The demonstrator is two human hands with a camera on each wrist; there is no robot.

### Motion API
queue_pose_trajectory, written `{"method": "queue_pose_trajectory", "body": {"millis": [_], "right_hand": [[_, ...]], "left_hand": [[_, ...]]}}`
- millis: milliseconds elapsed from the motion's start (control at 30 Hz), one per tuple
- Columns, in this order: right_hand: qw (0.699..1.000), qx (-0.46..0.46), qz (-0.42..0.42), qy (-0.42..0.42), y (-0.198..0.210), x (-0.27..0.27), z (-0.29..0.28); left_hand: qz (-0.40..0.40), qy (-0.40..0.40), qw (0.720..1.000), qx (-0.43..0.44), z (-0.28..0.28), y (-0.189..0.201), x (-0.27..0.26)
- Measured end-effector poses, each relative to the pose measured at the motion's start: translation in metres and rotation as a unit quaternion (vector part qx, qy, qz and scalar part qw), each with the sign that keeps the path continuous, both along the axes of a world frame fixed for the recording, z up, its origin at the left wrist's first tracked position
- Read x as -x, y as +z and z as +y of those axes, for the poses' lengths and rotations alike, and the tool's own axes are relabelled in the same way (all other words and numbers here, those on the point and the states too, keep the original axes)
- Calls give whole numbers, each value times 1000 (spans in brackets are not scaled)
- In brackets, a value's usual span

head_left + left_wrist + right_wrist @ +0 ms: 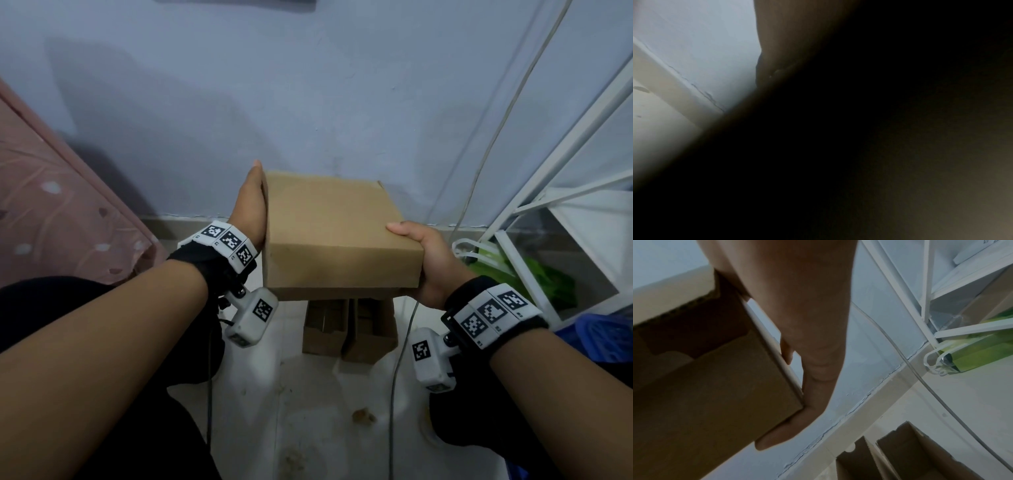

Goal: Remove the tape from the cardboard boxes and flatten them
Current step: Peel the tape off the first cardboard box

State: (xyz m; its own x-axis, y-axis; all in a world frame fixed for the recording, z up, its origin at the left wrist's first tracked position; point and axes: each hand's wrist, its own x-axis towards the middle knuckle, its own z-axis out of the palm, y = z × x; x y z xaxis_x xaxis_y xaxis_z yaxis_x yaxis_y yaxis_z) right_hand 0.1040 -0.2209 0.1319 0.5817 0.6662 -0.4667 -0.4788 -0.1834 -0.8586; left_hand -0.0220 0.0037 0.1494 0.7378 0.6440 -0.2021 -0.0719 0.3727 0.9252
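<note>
A plain brown cardboard box is held up above the floor between both hands. My left hand lies flat against its left side, thumb straight along the top edge; its fingers are hidden behind the box. My right hand grips the near right corner, thumb on top. The right wrist view shows the right hand with fingers under the box, whose underside looks open. The left wrist view is mostly dark, blocked by the box. No tape is visible on it.
Two more open cardboard boxes stand on the pale tiled floor directly below the held one. To the right are a white metal rack, a green bag and hanging cables. Pink bedding is at left, a blue wall behind.
</note>
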Motion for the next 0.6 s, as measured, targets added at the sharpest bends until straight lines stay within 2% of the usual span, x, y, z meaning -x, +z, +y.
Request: {"method": "queue_pose_trajectory", "body": {"millis": [233,400,533,600], "right_hand": [[998,-34,-16,-53,7,3,0],[992,-49,-35,-110,10,-2,0],[993,-38,-38,-101,14,-9,-4],[996,-27,-36,-76,16,-10,-5]], "left_hand": [[18,25,1000,4,-15,2,-4],[54,-26,997,42,-20,-11,-8],[75,-98,991,42,-15,-8,-3],[67,-73,995,24,-16,5,0]]}}
